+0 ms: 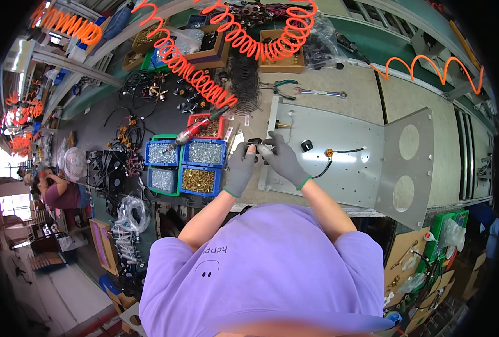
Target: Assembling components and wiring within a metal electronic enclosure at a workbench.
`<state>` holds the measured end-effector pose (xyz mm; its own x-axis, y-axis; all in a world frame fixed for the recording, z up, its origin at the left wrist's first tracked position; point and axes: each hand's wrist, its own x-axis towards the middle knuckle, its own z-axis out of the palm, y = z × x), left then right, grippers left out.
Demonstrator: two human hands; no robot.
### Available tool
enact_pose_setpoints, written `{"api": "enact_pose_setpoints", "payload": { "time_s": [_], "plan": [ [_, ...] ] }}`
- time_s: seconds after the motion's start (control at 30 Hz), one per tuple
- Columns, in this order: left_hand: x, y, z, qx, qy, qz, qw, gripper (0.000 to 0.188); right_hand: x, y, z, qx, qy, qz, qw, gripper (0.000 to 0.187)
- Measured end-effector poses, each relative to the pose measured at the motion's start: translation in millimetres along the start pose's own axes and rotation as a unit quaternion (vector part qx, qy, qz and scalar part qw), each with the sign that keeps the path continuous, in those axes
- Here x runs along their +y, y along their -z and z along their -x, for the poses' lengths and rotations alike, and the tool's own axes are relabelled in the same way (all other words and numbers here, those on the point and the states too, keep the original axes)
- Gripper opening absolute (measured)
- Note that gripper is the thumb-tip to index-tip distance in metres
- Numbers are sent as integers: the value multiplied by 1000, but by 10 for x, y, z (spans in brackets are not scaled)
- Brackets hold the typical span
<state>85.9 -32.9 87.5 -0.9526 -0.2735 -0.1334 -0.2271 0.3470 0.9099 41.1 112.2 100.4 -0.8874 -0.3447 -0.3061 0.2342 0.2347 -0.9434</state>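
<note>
The left hand (240, 169) has its grip closed on a small black part (254, 142), just left of the grey panel (345, 132); the right hand (286, 162) curls beside it, its hold I cannot tell. From the part, a black cap (307, 146) sits at three o'clock, green-handled pliers (287, 82) at one

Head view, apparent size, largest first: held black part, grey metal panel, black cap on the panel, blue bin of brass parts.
Grey metal panel
Blue bin of brass parts
Black cap and held black part: similar; the held one is partly covered, so unranked.
</note>
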Motion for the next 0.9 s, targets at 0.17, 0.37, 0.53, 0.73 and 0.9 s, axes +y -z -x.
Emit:
{"api": "enact_pose_setpoints", "payload": {
  "time_s": [0.17, 0.37, 0.53, 0.73, 0.9],
  "plan": [
    [154, 11, -6, -13, 66, 48, 997, 27, 177, 68, -99, -69, 127, 41, 989, 53],
    [-15, -14, -59, 3, 7, 23, 1000, 28, 68, 11, -32, -32, 74, -41, 996, 45],
    [118, -41, -70, -21, 52, 41, 998, 29, 362, -4, -118, 24, 209, 49, 976, 43],
    [51, -52, -159, -70, 62, 96, 991, 30, 249, 104, -151, -22, 139, 22, 990, 45],
    [136, -115, -287, -113, 77, 134, 982, 29, 312, 171, -254, 15, 199, 86, 976, 47]
  ]
}}
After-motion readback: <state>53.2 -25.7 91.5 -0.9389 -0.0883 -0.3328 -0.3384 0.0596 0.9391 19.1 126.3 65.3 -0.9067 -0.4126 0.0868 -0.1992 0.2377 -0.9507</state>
